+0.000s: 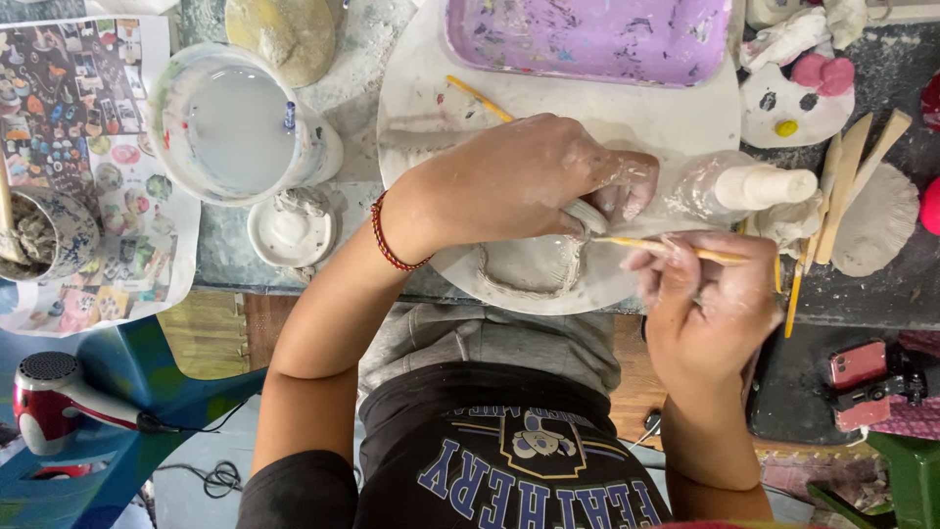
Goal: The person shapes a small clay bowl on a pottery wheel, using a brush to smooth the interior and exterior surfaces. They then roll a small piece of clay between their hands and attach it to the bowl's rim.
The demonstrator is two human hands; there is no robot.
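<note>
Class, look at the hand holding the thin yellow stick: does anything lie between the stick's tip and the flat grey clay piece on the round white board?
Nothing visible does. The right hand holds the thin yellow stick, whose tip reaches the flat grey clay piece on the round white board. The left hand presses beside it, not across.

**A count of what lies on my worktop**

I count two hands of mine at work: my left hand and my right hand. Between them lies one grey clay piece on one round white board. I see two thin yellow brushes: one brush in my right fingers, one lying brush on the board. One purple tray. One water bucket. One small white dish. One clear squeeze bottle. About three wooden sticks. One cat-face figure. One red hair dryer. One pink phone. One red bracelet.
</note>
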